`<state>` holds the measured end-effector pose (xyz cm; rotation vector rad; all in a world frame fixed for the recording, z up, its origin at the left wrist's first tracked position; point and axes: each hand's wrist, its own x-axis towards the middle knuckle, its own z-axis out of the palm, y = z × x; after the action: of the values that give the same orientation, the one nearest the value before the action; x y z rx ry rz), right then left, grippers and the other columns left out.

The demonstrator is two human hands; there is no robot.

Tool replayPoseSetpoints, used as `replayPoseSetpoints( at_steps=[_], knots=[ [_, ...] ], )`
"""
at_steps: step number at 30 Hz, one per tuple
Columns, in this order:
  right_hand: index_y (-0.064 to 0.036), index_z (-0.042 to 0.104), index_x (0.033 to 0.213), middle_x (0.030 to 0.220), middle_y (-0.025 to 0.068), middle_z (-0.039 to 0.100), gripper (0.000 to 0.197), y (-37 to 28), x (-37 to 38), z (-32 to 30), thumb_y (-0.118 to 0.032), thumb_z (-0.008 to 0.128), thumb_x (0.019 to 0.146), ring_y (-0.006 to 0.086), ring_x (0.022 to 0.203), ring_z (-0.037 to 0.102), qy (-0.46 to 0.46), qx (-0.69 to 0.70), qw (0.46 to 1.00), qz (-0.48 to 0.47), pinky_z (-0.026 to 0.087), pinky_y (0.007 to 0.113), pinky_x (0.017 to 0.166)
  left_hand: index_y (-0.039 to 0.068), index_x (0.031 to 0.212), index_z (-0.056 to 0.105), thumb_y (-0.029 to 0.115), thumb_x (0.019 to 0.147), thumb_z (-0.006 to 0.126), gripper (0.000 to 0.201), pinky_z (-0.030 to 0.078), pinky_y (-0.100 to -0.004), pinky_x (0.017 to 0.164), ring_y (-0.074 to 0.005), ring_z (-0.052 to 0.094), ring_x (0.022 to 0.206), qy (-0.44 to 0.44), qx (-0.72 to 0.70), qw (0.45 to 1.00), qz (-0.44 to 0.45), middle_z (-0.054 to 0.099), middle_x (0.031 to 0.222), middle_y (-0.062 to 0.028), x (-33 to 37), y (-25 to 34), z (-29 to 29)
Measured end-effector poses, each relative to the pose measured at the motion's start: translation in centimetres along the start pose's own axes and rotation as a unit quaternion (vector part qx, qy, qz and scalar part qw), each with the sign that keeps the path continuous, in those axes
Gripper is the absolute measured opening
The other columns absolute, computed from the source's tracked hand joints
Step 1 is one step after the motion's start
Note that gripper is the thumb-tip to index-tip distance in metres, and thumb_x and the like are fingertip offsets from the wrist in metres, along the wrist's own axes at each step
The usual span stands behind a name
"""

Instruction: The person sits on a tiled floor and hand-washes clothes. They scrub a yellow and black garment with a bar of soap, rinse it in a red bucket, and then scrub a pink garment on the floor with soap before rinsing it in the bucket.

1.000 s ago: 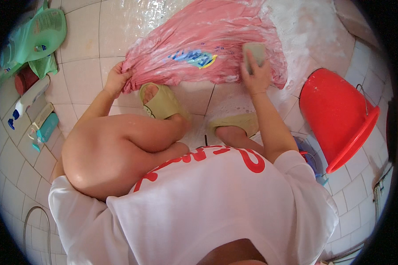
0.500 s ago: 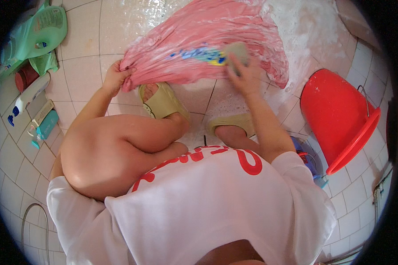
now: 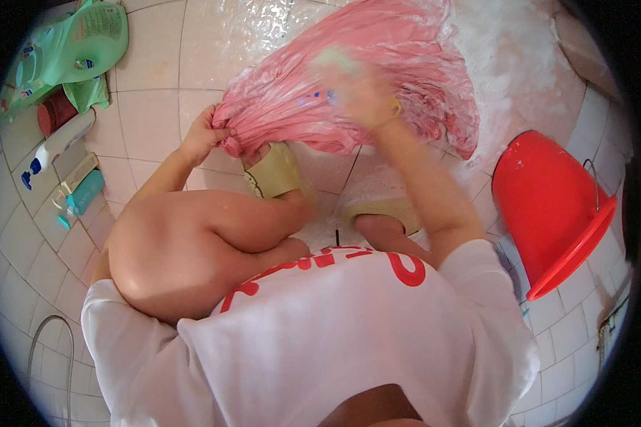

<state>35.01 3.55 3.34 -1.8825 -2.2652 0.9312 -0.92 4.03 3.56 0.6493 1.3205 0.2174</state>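
A wet pink garment (image 3: 420,78) with soap suds on it lies spread over the tiled floor in front of me. My left hand (image 3: 205,134) is closed on its gathered left end, near my sandal. Over the middle of the cloth is my right hand (image 3: 367,98), smeared by motion, with a pale green scrub brush (image 3: 337,61) in its grip. Hand and brush cover much of the garment's blue and yellow print (image 3: 313,98). Whether the bristles touch the cloth at this instant is hard to see.
White foam (image 3: 509,64) covers the floor at the far right. A red bucket (image 3: 541,206) lies tipped on its side at right. Along the left wall stand a green detergent jug (image 3: 96,35), a white bottle (image 3: 68,135) and small boxes (image 3: 85,191). My sandals (image 3: 274,171) are close to the garment.
My right hand has swept the brush left and away from me across the garment. The left hand still grips its end. The whole view has shifted slightly.
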Motion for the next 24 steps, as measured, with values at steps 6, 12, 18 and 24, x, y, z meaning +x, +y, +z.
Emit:
replayPoseSetpoints(
  at_steps=[6, 12, 18, 24],
  knots=[
    [-0.0230, 0.061, 0.119, 0.101, 0.0193, 0.058, 0.045, 10.2, -2.8, -4.6, -0.032, 0.070, 0.075, 0.0367, 0.084, 0.059, 0.320, -0.097, 0.921, 0.199, 0.049, 0.043, 0.069, 0.000, 0.109, 0.054, -0.004, 0.076, 0.067, 0.036, 0.049, -0.0276, 0.069, -0.0145, 0.061, 0.085, 0.015, -0.058, 0.998, -0.025, 0.063, 0.099, -0.0065, 0.7, 0.7, 0.7],
    [-0.0261, 0.056, 0.127, 0.130, 0.0147, 0.049, 0.054, -10.6, 3.1, 4.5, -0.032, 0.065, 0.075, 0.0318, 0.112, 0.052, 0.101, 0.112, 0.967, -0.204, 0.046, 0.041, 0.092, 0.000, 0.105, 0.058, -0.008, 0.077, 0.062, 0.029, 0.050, -0.0292, 0.071, -0.0164, 0.062, 0.081, -0.075, -0.150, 0.984, -0.062, 0.066, 0.092, -0.0070, 0.0, -0.2, 1.4],
    [-0.0312, 0.056, 0.126, 0.115, 0.0100, 0.060, 0.048, -1.2, 5.8, 2.2, -0.033, 0.063, 0.078, 0.0306, 0.095, 0.058, 0.121, -0.149, 0.968, -0.159, 0.051, 0.042, 0.074, 0.001, 0.105, 0.057, -0.014, 0.077, 0.054, 0.032, 0.050, -0.0274, 0.067, -0.0144, 0.062, 0.077, -0.039, -0.075, 0.996, -0.010, 0.065, 0.089, -0.0058, -0.6, -1.0, -0.7],
    [-0.0300, 0.056, 0.127, 0.082, 0.0141, 0.054, 0.052, 3.9, 4.9, -3.1, -0.037, 0.066, 0.077, 0.0327, 0.074, 0.057, 0.286, -0.135, 0.947, 0.063, 0.049, 0.045, 0.061, 0.003, 0.106, 0.057, 0.002, 0.085, 0.064, 0.022, 0.048, -0.0254, 0.072, -0.0105, 0.060, 0.078, 0.016, -0.129, 0.991, 0.021, 0.065, 0.090, -0.0043, 1.6, 1.5, 1.1]
  ],
)
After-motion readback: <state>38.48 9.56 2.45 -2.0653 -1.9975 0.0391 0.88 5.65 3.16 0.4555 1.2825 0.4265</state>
